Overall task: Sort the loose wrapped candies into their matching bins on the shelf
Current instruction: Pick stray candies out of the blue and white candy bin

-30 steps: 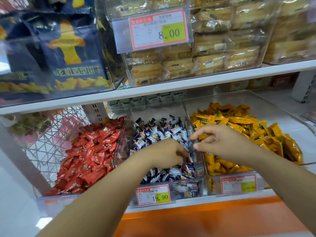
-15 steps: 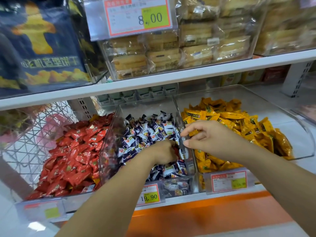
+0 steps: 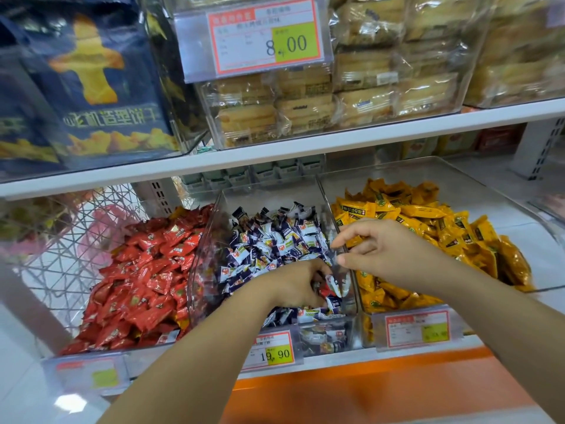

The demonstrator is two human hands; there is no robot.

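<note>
So, only the head view to go on. We've got the left hand [image 3: 295,283] down in the middle bin [image 3: 208,258], fingers curled into the blue-and-white candies [image 3: 275,240] near the front right corner. A red-wrapped piece [image 3: 324,291] shows right at the fingertips. It looks like the stray that belongs with the red candies [image 3: 143,280] one bin to the left, but we can't tell if it's actually pinched or just lying there. The right hand [image 3: 385,252] hovers over the clear divider [image 3: 328,215] between the middle bin and the yellow candies [image 3: 443,234], fingers loosely bent, nothing in it as far as we can see.

What could go wrong, we reckon: curled fingers in a loose pile can scoop up a blue-and-white one along with the red, and then that ends up in the wrong bin. Slick wrappers can also slip out on the lift and land on the yellow side, since the divider is just beside the grab.

Room-wise, the bins are open on top, but the upper shelf board [image 3: 336,142] hangs over their back half. The tall clear left wall of the middle bin stands between the hand and the red pile, so we'd lift over it, up front
</note>
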